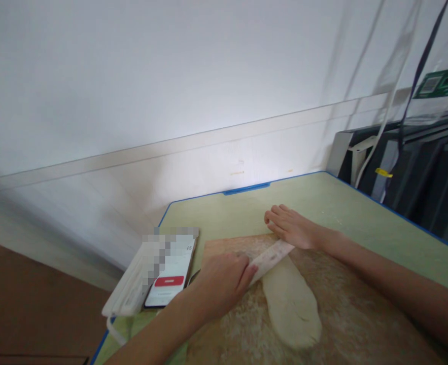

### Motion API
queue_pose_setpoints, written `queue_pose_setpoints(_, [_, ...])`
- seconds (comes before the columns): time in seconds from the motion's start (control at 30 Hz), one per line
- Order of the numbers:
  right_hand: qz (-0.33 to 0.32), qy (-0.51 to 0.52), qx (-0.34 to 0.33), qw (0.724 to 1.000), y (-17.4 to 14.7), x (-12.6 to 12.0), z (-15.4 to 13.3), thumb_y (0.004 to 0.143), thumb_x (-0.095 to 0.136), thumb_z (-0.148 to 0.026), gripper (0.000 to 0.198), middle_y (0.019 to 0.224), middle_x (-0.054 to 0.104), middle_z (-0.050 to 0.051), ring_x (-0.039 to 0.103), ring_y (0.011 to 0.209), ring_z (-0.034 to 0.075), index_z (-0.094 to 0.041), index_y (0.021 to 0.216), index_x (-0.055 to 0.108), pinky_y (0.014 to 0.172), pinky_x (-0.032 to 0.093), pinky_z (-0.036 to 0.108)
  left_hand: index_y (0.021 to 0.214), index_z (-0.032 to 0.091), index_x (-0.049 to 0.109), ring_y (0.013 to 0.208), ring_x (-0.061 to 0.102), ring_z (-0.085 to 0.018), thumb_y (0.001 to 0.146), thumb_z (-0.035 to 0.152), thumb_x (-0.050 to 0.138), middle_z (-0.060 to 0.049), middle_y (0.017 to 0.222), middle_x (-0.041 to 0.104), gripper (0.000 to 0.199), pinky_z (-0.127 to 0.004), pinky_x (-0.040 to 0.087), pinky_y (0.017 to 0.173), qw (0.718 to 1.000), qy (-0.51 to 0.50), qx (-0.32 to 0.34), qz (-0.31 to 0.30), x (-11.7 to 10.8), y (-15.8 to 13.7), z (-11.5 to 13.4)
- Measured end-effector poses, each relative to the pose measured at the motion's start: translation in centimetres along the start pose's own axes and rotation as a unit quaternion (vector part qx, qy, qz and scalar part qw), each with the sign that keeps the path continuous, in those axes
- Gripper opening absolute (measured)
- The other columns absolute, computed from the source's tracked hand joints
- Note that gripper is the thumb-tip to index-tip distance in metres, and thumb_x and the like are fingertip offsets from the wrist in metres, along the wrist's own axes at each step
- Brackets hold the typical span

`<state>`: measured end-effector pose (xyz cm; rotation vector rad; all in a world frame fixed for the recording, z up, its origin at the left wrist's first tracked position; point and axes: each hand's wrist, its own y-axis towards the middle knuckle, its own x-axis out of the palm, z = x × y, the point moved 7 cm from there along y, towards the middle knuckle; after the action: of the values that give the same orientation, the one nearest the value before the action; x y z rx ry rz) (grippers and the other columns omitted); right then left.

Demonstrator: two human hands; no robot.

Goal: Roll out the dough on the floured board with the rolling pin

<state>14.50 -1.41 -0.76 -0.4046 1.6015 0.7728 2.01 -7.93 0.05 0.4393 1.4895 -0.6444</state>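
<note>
A pale, floured rolling pin [272, 259] lies slantwise across the far end of a long, flattened piece of dough [294, 309]. My left hand [227, 279] is closed over the pin's near left end, its thumb along the wood. At the other end, the palm of my right hand [294, 225] presses on the pin, with the fingers loosely curled past it. Both pin ends are hidden under my hands. Beneath the dough is a flour-dusted wooden board [349, 314].
The board rests on a light green table [224, 218] with a blue edge, against a white wall [208, 76]. A phone [170, 276] with a lit screen leans on a white box-like device [128, 284] at left. Dark folded panels [433, 162] and a clear plastic bottle [442, 83] are at right.
</note>
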Motion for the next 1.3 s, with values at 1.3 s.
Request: queue_pose_setpoints(1.3, [0.054,0.068,0.119,0.989,-3.5,-0.7,1.5,0.093,0.024,-0.027,0.037,0.08,0.058,0.008,0.055,0.079,0.018,-0.017,0.077,0.055,0.077,0.042,0.032,0.084,0.016,0.055,0.076,0.055,-0.019,0.094,0.026,0.02,-0.007,0.083,0.059,0.038,-0.032,0.042,0.069,0.983,0.095,-0.075,0.135,-0.7,2.6,-4.0])
